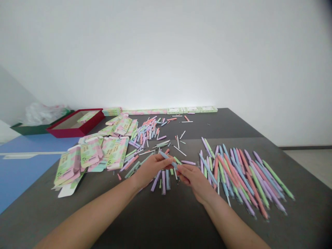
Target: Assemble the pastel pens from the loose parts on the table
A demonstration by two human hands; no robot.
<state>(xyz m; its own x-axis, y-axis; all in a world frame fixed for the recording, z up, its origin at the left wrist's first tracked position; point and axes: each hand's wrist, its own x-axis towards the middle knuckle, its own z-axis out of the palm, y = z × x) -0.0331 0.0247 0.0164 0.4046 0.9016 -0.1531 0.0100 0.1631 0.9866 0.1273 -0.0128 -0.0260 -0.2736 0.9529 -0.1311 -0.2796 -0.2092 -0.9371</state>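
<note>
"While a pair of bare hands meets above a dark table [155, 228], a light blue pen [169, 159] spans the space between them. Who has hold of it?"

"Both. The left hand [153, 168] grips it between thumb and fingers, with one end showing beyond the grasp. The right hand [192, 177] pinches the opposite end, its fingers curled in."

"Where exactly is the pen?"

"Held slantwise over the middle of the table, above short purple, green and blue tubes [163, 182] lying just below the hands."

"And to the right?"

"A broad spread of pens [243, 178], in green, purple, coral and blue, lies beside the right hand, most pointing roughly the same way."

"Beyond the hands?"

"Thin white sticks [179, 150] lie scattered, near a heap of small coloured parts [147, 131]. Flattened pink-and-green cartons [117, 153], some marked with a 5, overlap to the left."

"What lines the back?"

"A row of boxes [175, 110] against a pale wall [166, 52]. At far left, a red tray [84, 128] holds one more box, next to a green tray [33, 129] bearing clear plastic [46, 113]."
</note>
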